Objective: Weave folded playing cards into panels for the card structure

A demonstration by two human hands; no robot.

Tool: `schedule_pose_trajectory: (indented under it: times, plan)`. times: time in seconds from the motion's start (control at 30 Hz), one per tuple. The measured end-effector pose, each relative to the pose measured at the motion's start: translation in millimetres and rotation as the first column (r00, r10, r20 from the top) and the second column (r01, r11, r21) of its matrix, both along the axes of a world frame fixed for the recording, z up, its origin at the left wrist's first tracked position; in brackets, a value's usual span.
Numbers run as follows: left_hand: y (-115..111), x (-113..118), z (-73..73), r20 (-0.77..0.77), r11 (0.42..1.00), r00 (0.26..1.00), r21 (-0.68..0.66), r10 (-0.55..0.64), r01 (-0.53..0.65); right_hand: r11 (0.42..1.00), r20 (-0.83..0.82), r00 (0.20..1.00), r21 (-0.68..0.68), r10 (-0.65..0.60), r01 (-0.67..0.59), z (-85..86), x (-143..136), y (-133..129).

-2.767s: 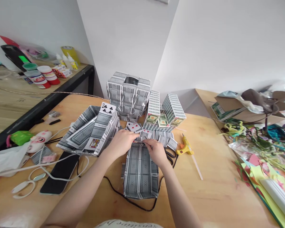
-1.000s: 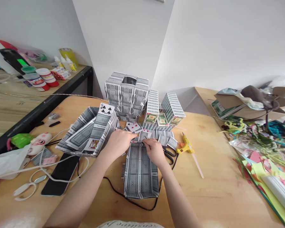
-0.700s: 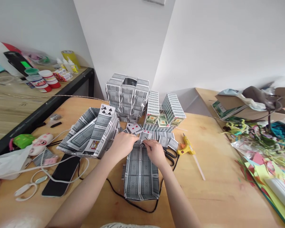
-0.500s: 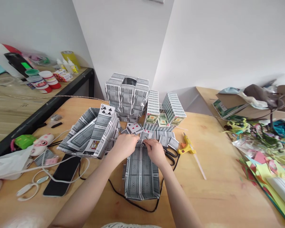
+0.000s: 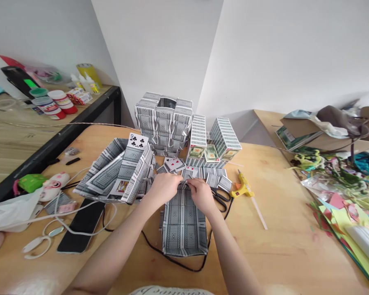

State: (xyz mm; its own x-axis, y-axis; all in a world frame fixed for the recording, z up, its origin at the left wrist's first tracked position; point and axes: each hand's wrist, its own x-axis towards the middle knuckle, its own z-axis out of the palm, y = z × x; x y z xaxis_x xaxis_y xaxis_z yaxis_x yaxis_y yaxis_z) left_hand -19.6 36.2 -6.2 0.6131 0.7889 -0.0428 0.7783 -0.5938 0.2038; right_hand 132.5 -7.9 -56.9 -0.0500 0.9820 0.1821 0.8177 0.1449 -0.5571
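A shallow tray made of playing cards, grey card backs showing, lies in front of me. At its far edge, my left hand is closed with its fingers pinching the rim. My right hand pinches that same edge a short way to the right. The fingertips partly hide the piece of rim between them. Loose playing cards lie just beyond my hands, some face up. Black-handled scissors rest beside my right hand.
Left stands an open card box; behind are a larger card structure and stacked card decks. A yellow glue gun lies to the right, its black cord curving round the tray. A phone and white cable lie left.
Both hands stay at the tray's far edge, with slight finger movement and the fingertips a little closer together. The whole view has shifted slightly; nothing else has visibly moved.
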Motion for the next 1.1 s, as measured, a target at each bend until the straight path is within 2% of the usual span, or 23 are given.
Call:
schedule_pose_trajectory:
  times: [0.3, 0.5, 0.87, 1.1]
  plan:
    - [-3, -4, -8.0, 0.059, 1.000, 0.998, 0.015, 0.015, -0.016, 0.998, 0.073, 0.996, -0.047, 0.047, -0.043, 5.8, -1, 1]
    - [-3, -7, -13.4, 0.159, 1.000, 0.987, 0.000, 0.016, -0.016, 0.995, 0.076, 0.995, -0.078, 0.065, -0.059, 6.6, -1, 2]
    - [-4, -6, -2.5, 0.015, 0.999, 0.999, 0.037, -0.030, 0.029, 0.997, 0.097, 0.995, -0.076, 0.020, -0.013, 2.3, -3, 2]
    - [1, -11, -8.0, 0.123, 0.999, 0.992, -0.024, -0.019, 0.022, 0.998, 0.126, 0.992, -0.069, 0.004, 0.005, 3.2, -5, 1]
